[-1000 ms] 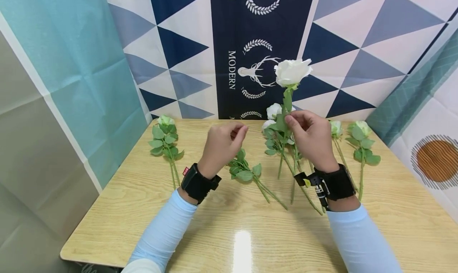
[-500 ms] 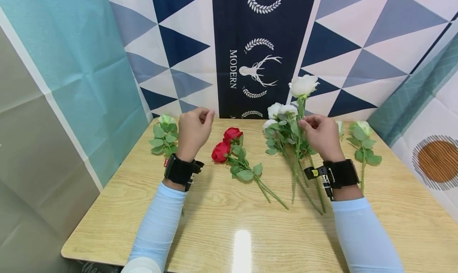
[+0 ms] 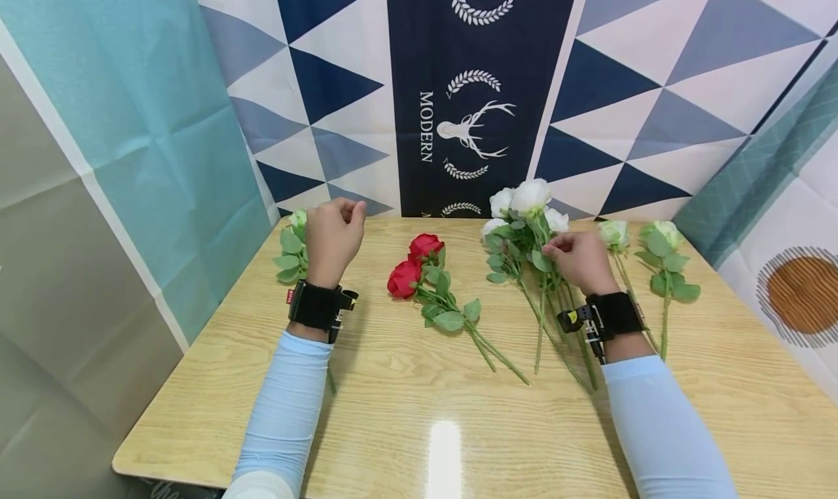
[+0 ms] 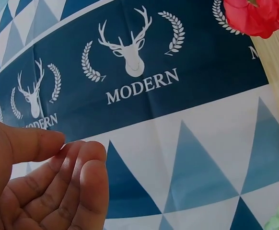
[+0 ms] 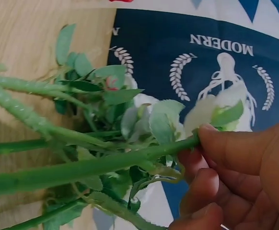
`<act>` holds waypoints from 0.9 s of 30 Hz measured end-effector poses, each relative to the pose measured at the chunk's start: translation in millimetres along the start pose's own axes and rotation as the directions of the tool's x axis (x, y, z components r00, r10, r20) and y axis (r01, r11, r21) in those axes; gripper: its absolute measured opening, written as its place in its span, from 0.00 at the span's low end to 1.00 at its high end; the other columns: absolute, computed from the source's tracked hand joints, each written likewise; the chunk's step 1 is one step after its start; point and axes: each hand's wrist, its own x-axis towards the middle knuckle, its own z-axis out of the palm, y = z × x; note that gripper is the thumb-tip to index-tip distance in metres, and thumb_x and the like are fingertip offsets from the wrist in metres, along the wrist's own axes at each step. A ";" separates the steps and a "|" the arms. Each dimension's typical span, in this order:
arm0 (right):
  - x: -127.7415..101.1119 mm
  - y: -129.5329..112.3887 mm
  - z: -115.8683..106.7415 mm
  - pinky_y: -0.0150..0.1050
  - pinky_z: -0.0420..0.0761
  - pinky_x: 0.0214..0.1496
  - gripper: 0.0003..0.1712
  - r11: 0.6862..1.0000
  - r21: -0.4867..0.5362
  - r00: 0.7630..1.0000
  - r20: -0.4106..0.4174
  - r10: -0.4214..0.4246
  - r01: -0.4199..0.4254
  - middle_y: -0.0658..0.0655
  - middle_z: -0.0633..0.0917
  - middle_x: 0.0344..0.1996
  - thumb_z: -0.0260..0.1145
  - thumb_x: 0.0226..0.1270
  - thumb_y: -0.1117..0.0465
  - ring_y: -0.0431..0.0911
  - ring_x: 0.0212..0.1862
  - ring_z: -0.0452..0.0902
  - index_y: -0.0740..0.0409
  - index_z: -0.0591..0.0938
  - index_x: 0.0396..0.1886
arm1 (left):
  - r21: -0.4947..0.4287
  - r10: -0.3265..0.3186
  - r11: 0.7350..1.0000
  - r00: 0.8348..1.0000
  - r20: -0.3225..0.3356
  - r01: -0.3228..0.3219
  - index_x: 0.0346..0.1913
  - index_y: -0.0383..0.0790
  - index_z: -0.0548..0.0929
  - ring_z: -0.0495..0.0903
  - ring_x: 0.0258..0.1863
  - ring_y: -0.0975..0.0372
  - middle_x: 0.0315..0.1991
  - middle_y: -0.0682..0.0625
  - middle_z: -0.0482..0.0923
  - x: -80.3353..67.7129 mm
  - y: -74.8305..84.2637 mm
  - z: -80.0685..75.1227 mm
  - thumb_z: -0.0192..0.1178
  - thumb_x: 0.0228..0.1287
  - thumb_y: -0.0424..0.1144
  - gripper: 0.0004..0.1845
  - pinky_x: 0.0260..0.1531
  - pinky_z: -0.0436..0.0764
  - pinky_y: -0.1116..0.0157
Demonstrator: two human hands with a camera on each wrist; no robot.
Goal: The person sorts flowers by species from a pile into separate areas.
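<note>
My right hand (image 3: 580, 260) pinches the green stem (image 5: 101, 166) of a white rose (image 3: 531, 196) between thumb and fingers. That bloom overlaps several other white roses (image 3: 501, 202) bunched at the back of the table, their stems pointing toward me. In the right wrist view the held stem crosses over the leaves (image 5: 115, 96) of the bunch. My left hand (image 3: 334, 241) is raised over the left side, fingers loosely curled, thumb tip near the index finger, with nothing in it. Behind it, partly hidden, lies a pale green rose (image 3: 292, 249).
Two red roses (image 3: 404, 278) lie mid-table between my hands, stems slanting to the right. Pale green roses (image 3: 664, 237) lie at the back right. A patterned cloth (image 3: 458, 70) hangs behind the wooden table (image 3: 393, 419).
My right hand has lowered the white rose onto the bunch, moving down and slightly right. My left hand has moved left, away from the red roses, uncovering their blooms.
</note>
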 end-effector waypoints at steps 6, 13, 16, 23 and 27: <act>-0.2 5.2 6.7 0.49 0.76 0.36 0.13 0.998 -0.057 0.999 0.052 -0.001 0.004 0.68 0.86 0.37 0.64 0.77 0.63 0.59 0.37 0.81 0.70 0.86 0.43 | 0.012 -0.028 1.000 1.000 0.009 0.028 0.37 0.33 0.89 0.77 0.20 0.53 0.23 0.43 0.83 -1.1 -0.7 -1.1 0.61 0.76 0.42 0.15 0.27 0.73 0.58; -1.3 9.7 14.6 0.47 0.74 0.28 0.11 0.981 -0.193 0.996 0.071 0.046 -0.032 0.64 0.86 0.32 0.66 0.73 0.60 0.55 0.30 0.79 0.65 0.88 0.37 | 0.021 -0.050 0.999 0.998 0.024 0.050 0.35 0.34 0.89 0.76 0.19 0.54 0.22 0.44 0.82 -1.4 -1.7 0.0 0.61 0.76 0.43 0.16 0.25 0.72 0.59; -1.3 12.1 17.3 0.45 0.70 0.26 0.13 0.967 -0.244 0.992 0.086 0.091 -0.068 0.58 0.82 0.24 0.67 0.72 0.58 0.52 0.25 0.75 0.59 0.84 0.27 | 0.030 -0.060 0.998 0.998 0.036 0.059 0.35 0.35 0.89 0.77 0.20 0.54 0.22 0.45 0.83 -0.7 -2.2 0.7 0.61 0.76 0.44 0.17 0.27 0.73 0.58; -0.9 11.5 18.2 0.45 0.70 0.24 0.13 0.960 -0.265 0.991 0.073 0.110 -0.087 0.57 0.82 0.23 0.69 0.70 0.58 0.51 0.24 0.74 0.56 0.83 0.24 | 0.040 -0.084 0.996 0.995 0.052 0.082 0.34 0.34 0.89 0.78 0.21 0.54 0.23 0.44 0.83 0.3 -4.9 -0.2 0.61 0.75 0.44 0.17 0.27 0.74 0.58; -0.4 9.0 17.7 0.45 0.70 0.24 0.12 0.963 -0.254 0.991 0.073 0.115 -0.093 0.58 0.83 0.25 0.71 0.69 0.58 0.51 0.24 0.75 0.58 0.83 0.26 | 0.050 -0.100 0.994 0.993 0.058 0.098 0.34 0.34 0.89 0.78 0.21 0.54 0.23 0.44 0.82 0.4 -7.4 -1.1 0.61 0.75 0.43 0.16 0.25 0.73 0.59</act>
